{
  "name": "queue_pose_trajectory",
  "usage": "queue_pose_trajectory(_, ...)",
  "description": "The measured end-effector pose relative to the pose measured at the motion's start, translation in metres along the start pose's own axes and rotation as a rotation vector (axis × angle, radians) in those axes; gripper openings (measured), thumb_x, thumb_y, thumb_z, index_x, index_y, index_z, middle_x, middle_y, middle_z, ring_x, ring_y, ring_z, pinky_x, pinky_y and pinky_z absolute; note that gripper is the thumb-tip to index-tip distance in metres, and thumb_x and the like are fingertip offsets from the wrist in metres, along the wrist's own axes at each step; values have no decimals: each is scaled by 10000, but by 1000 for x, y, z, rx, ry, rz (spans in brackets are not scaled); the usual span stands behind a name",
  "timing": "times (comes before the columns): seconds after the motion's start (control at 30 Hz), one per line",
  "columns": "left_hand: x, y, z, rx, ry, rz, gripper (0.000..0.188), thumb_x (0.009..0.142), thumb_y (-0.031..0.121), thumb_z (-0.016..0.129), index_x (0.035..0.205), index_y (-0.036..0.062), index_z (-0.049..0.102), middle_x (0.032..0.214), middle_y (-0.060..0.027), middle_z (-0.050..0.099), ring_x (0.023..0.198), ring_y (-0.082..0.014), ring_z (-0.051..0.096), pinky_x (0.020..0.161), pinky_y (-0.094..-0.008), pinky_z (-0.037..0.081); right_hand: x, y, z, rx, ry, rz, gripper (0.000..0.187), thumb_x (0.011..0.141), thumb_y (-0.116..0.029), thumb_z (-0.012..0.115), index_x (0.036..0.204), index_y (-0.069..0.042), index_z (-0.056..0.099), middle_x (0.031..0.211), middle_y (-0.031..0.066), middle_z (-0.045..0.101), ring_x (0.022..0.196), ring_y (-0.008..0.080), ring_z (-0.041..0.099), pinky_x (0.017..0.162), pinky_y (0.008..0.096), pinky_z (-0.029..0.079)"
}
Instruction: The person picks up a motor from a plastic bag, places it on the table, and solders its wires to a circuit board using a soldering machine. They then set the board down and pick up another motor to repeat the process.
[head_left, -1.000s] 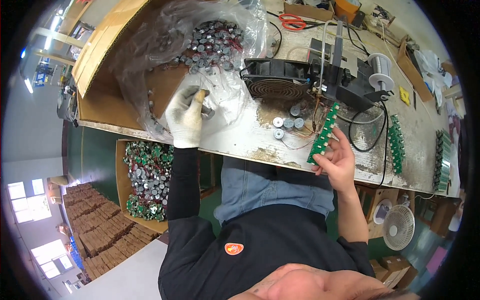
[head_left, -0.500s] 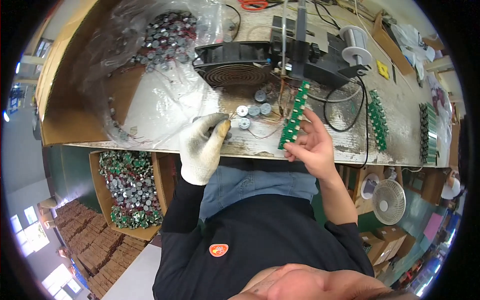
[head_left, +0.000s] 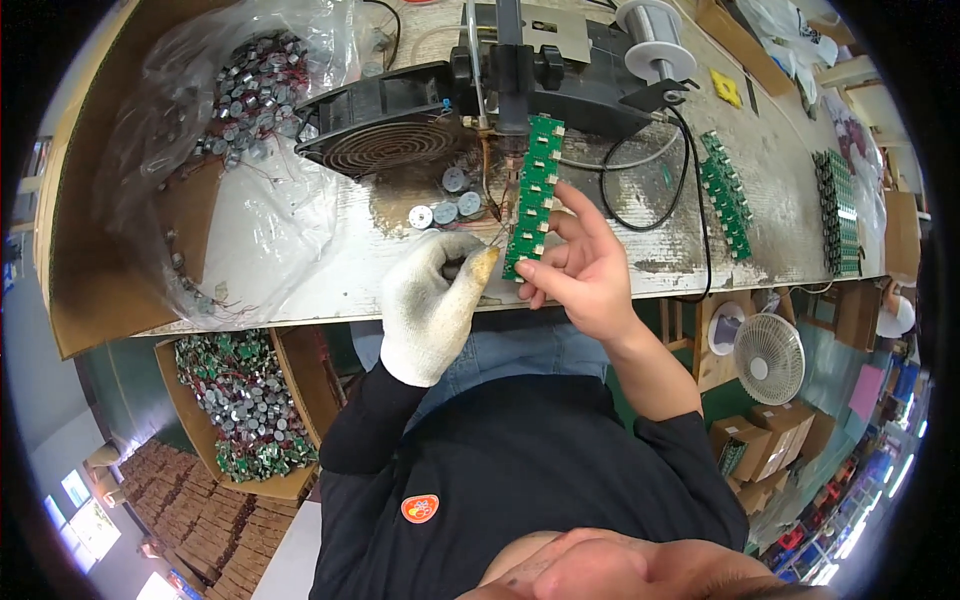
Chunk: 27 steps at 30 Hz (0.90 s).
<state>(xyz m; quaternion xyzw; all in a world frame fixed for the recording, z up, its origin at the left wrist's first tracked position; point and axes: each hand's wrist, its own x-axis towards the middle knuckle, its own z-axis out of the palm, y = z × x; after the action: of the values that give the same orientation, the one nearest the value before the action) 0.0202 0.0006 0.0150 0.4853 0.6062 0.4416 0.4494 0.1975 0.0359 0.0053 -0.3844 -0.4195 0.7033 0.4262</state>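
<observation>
My right hand (head_left: 585,265), bare, pinches the lower end of a long green circuit board (head_left: 535,190) strip between thumb and fingers. The strip stands tilted over the bench, its small pale connectors along the edge. Beside its lower left edge is my left hand (head_left: 430,305), in a white glove with yellowed fingertips. Thumb and forefinger are closed on thin wires (head_left: 498,238) that reach toward the strip; the glove's palm side is hidden. Several small round metal motors (head_left: 445,212) with wires lie just beyond the glove. Behind the strip rises a soldering stand (head_left: 512,70).
A black fan (head_left: 390,145) and a solder wire spool (head_left: 655,40) stand behind. At left, a plastic bag (head_left: 300,215) in a carton holds many motors. More green strips (head_left: 727,195) lie right, past a black cable (head_left: 690,150). Below the bench edge sits a filled carton (head_left: 290,485).
My gloved left hand has moved right, up to the strip's lower edge. The strip is held more upright. One loose motor no longer shows beside the glove. The whole view has shifted.
</observation>
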Motion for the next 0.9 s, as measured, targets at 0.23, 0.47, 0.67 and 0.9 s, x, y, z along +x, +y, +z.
queue_pose_trajectory(0.23,7,3,3,-337,-65,-235,183,902,124,637,936,-56,635,823,-57,642,751,-91,591,664,-244,482,2,-2,1,29,13,-17,717,806,129,611,1409,-7,248,1156,204,547,663,176,660,498,239,542)
queue_pose_trajectory(0.47,10,0,0,-294,-78,-252,151,913,129,627,951,-11,583,850,-63,642,729,-115,632,654,-240,519,4,-2,2,50,5,-15,626,809,138,599,1341,-8,303,1163,188,544,671,169,656,497,230,534)
queue_pose_trajectory(0.67,14,4,1,-284,-60,-234,166,890,115,647,915,-49,631,807,-62,650,726,-89,594,653,-243,487,7,-6,1,60,-3,-19,576,816,123,607,1305,-6,331,1139,167,537,682,161,649,516,230,534)
queue_pose_trajectory(0.9,12,9,3,-322,-37,-206,162,881,105,650,912,-54,637,802,-60,653,730,-88,598,651,-236,489,7,-9,2,50,-21,-45,551,820,109,615,1286,-6,346,1126,148,524,694,149,643,539,227,540)
